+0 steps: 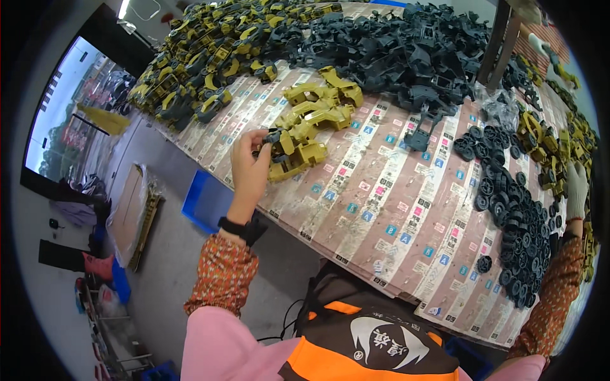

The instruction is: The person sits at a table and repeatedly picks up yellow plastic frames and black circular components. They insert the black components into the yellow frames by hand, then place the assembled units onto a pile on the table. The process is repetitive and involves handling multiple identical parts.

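My bare left hand [250, 166] is closed, thumb and fingers pinching a small dark toy-car part [273, 137] at the left edge of the table. Right beside it lie several yellow toy-car body shells [305, 154], partly touching each other. My right hand [577, 190], in a pale glove, reaches out at the far right. Its fingers look stretched over a heap of yellow toy-car parts [540, 143], and nothing shows in them. The picture's rim makes their tips hard to make out.
A large pile of dark grey plastic parts [406, 51] covers the back of the table [381, 222]. Yellow-and-dark toy cars [216, 57] are heaped at back left. Black toy wheels [508, 216] spread near my right arm. A blue bin [206, 200] stands below the left edge.
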The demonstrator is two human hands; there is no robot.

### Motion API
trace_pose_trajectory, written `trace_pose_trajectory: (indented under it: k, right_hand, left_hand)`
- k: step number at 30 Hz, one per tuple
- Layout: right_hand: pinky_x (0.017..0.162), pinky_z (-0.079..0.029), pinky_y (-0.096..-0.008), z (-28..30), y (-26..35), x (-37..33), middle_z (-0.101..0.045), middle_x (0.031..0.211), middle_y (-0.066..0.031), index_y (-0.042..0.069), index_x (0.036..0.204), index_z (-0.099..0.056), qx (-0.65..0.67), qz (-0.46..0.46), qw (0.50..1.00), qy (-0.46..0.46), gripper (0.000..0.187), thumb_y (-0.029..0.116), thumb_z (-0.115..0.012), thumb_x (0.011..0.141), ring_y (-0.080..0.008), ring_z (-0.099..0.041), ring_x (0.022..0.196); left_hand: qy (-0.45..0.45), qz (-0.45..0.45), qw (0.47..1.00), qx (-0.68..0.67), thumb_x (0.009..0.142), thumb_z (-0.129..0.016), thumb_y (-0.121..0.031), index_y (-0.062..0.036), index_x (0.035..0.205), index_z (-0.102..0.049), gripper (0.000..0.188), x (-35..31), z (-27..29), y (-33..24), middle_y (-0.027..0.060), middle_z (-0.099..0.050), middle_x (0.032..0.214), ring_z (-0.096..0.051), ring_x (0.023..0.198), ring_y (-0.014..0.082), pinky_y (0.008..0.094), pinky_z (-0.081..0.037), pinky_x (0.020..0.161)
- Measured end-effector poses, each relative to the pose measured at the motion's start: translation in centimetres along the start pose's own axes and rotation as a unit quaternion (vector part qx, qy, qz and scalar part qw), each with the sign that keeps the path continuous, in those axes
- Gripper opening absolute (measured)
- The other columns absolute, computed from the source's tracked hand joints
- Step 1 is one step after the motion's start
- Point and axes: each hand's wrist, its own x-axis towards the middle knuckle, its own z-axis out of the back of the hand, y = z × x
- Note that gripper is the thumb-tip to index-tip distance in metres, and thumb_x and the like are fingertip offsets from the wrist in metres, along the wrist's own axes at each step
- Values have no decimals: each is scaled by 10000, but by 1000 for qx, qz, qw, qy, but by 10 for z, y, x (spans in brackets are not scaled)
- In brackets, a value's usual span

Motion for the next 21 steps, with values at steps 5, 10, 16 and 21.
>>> trace_pose_trajectory:
  k: [5, 10, 16, 21]
  right_hand:
    - [883, -533, -314, 17, 194, -134, -690, 1282, -83, 29, 1528, -537, 87, -3, 972, 217, 505, 267, -600, 1088, -163, -662, 1050]
    - [1135, -471, -365, 76, 285, -227, -608, 1482, -165, -3, 1507, -540, 40, 104, 963, 244, 488, 89, -620, 1034, -271, -614, 1338]
    - [1019, -539, -326, 96, 303, -270, -524, 1576, -187, -47, 1427, -576, 111, 147, 937, 295, 461, -64, -585, 966, -239, -640, 1265]
    - [866, -564, -313, 108, 361, -293, -568, 1537, -192, -22, 1351, -619, 204, 123, 912, 333, 425, -95, -621, 932, -209, -702, 1013]
  left_hand:
    - [138, -97, 965, 201, 858, -785, -133, -118, 1417, -593, 592, 5, 17, -44, 185, -591, 1316, -529, 1268, 418, 504, -457, 1086]
    - [136, -62, 975, 162, 818, -826, -124, -163, 1514, -500, 769, 10, 11, -36, 217, -536, 1397, -489, 1345, 455, 512, -423, 1157]
    - [160, -3, 977, 138, 766, -878, -127, -154, 1359, -610, 652, 18, 17, 2, 193, -591, 1284, -560, 1258, 412, 475, -450, 1111]
    - [45, -70, 996, 38, 759, -861, -82, -123, 1205, -633, 503, 10, 21, -27, 142, -595, 1190, -569, 1230, 363, 433, -474, 1057]
